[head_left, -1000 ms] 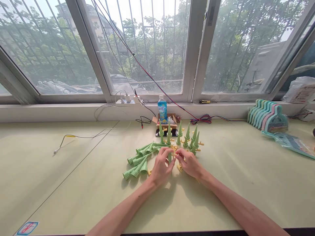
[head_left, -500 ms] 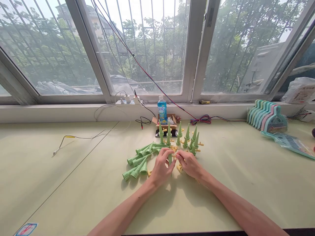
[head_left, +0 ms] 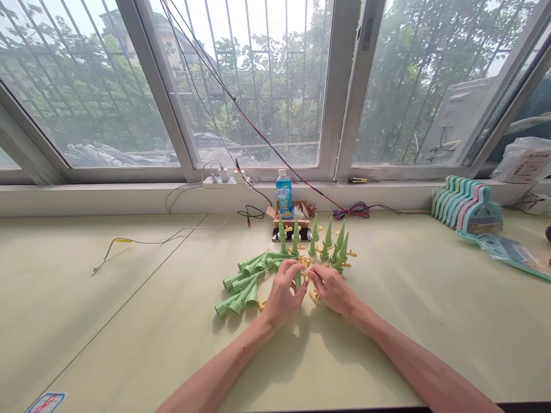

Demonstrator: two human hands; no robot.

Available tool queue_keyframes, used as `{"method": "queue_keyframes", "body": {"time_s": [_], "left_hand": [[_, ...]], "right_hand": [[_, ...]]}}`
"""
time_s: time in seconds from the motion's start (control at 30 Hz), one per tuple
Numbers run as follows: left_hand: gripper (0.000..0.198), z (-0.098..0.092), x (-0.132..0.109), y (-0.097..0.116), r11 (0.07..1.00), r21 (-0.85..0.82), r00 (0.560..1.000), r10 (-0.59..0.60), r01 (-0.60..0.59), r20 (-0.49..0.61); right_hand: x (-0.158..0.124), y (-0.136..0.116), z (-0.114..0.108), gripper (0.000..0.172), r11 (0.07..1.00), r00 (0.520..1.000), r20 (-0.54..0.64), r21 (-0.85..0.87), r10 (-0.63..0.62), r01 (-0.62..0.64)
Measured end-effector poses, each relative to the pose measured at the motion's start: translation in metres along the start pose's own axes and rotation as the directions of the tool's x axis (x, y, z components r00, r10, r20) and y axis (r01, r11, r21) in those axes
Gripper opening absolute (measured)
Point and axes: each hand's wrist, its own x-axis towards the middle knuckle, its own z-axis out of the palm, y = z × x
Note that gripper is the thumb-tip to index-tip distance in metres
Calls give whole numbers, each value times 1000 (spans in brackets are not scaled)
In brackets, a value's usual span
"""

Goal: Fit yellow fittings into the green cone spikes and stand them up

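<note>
My left hand (head_left: 282, 293) is wrapped round a green plastic spike (head_left: 297, 279) held upright between both hands. My right hand (head_left: 332, 288) pinches a small yellow valve piece (head_left: 306, 275) against the side of that spike. To the left of my hands lies a fan of loose green spikes (head_left: 241, 284) on their sides. Behind my hands several green spikes with yellow pieces fitted (head_left: 327, 244) stand upright in an arc. A few loose yellow pieces (head_left: 314, 296) lie under my right hand.
A blue drink bottle (head_left: 284, 195) stands by a small cardboard box (head_left: 296, 215) and a dark phone (head_left: 289, 233) near the window sill. Cables (head_left: 185, 226) trail across the pale green table (head_left: 129, 321) at left. Pastel plastic items (head_left: 467, 203) stack at far right.
Both hands have stayed on the same spike with only slight finger shifts; the view has tilted a little.
</note>
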Motion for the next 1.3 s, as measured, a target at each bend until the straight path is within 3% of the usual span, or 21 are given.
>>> {"method": "queue_keyframes", "body": {"time_s": [0.6, 1.03, 1.13, 1.2, 1.3], "left_hand": [[30, -4, 2, 1, 997, -77, 1000, 16, -17, -10], [9, -4, 4, 3, 999, -49, 1000, 1, 0, 19], [12, -9, 7, 2, 999, -28, 999, 30, -31, -34], [15, -17, 13, 1, 999, 28, 990, 27, -23, -139], [18, -38, 27, -1, 991, 81, 948, -78, 108, -308]], "right_hand": [[0, 3, 2, 38, 987, 980, -161, 121, 121, -102], [3, -1, 1, 46, 998, 981, -179, 21, 69, -67], [3, -1, 1, 49, 998, 977, -205, 30, 63, -58], [4, -1, 1, 50, 998, 976, -209, 39, 63, -56], [5, -1, 2, 51, 999, 981, -189, 36, 47, -41]]}}
